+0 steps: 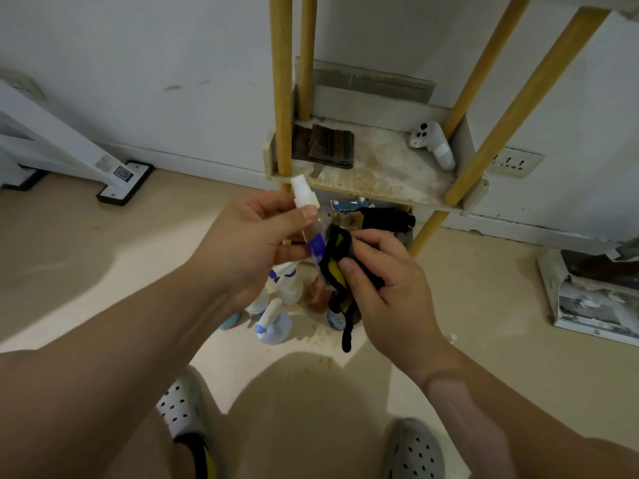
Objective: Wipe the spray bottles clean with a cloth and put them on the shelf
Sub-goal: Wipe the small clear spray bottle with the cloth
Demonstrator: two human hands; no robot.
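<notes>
My left hand [256, 236] holds a slim clear spray bottle [313, 233] with a white nozzle and a blue label, tilted, its neck pinched under my thumb. My right hand [383, 281] grips a black and yellow cloth [337, 267] wrapped round the bottle's lower part. Both hands are in front of the white shelf [383, 178] with yellow wooden posts. Several other spray bottles [276, 323] lie on the floor below my hands, partly hidden by them.
On the shelf lie a dark folded cloth [328, 145] and a white controller [434, 145]. Dark items sit on the lower tier. A wall socket [515, 162] is to the right, a torn box [594, 295] on the floor at right, and a white stand base [126, 183] at left.
</notes>
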